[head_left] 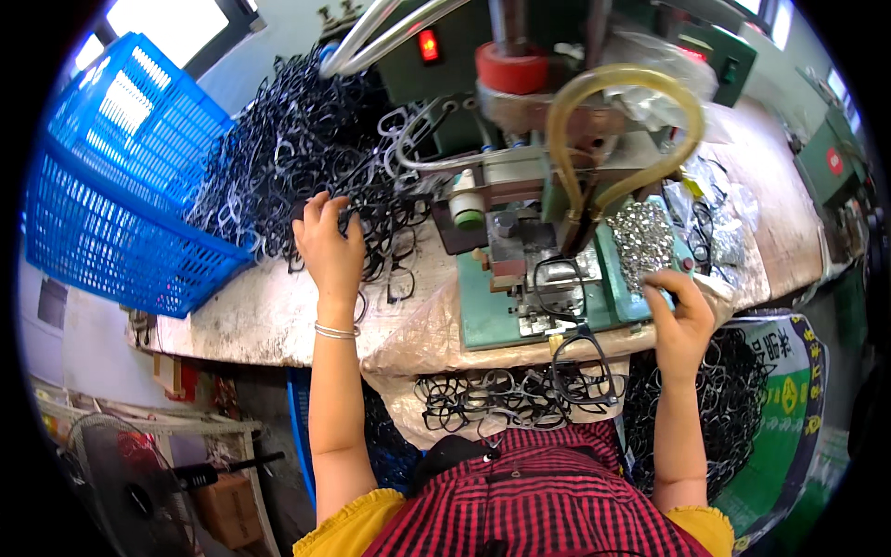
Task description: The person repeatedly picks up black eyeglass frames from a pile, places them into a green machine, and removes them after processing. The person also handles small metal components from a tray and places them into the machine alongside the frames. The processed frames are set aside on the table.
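Note:
At the edge of a large heap of black eyeglass frames (278, 148), my left hand (329, 246) has its thumb and fingers curled around part of a dark frame. My right hand (685, 320) is pinched at the near right corner of a green tray (613, 269) of small shiny metal pieces (642, 243). Whatever lies between its fingertips is too small to make out. Between the hands stands a green bench press (510, 255). A black eyeglass frame (585, 367) hangs over its front edge, below the metal fixture (557, 320).
A blue plastic basket (121, 232) leans at the left beside the heap. More eyeglass frames (492, 395) lie in a row at my lap, and a sack (780, 399) with more sits lower right. A yellowish hose (691, 102) loops above the press. A fan (130, 492) stands lower left.

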### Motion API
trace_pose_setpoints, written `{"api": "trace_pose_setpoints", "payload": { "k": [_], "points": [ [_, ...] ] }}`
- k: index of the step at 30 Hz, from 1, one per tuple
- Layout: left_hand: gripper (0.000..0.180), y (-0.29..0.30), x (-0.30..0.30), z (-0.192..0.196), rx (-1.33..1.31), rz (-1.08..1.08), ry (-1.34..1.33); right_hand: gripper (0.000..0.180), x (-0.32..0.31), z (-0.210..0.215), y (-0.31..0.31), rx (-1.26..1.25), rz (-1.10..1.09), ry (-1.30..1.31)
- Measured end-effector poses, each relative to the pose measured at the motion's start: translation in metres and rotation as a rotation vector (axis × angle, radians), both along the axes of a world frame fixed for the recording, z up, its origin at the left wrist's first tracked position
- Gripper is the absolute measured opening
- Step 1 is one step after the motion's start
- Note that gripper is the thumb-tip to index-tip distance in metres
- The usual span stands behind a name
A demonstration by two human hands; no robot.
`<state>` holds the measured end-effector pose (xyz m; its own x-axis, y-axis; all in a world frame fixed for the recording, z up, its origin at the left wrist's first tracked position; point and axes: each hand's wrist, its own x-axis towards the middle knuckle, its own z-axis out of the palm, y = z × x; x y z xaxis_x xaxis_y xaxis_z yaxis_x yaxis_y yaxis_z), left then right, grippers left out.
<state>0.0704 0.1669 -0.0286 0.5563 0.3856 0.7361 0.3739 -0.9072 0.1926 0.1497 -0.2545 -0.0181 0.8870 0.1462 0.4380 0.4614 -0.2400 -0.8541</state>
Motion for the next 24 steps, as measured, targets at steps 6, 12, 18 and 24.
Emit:
{"api": "trace_pose_setpoints", "payload": {
  "k": [6, 12, 18, 24],
  "points": [
    [0.016, 0.045, 0.012, -0.010, 0.025, -0.032, 0.163, 0.032, 0.030, 0.019, 0.072, 0.272, 0.292, 0.172],
    [0.013, 0.003, -0.024, 0.015, -0.714, -0.487, -0.070, 0.038, 0.018, 0.018, 0.082, 0.418, 0.237, 0.181],
    [0.042, -0.086, -0.048, 0.069, -0.681, -0.899, -0.681, 0.046, 0.009, 0.037, 0.086, 0.556, 0.397, 0.307],
    [0.028, -0.163, -0.048, 0.096, 0.009, -1.221, -0.047, 0.046, -0.009, 0.047, 0.078, 0.469, 0.359, 0.265]
  ]
}}
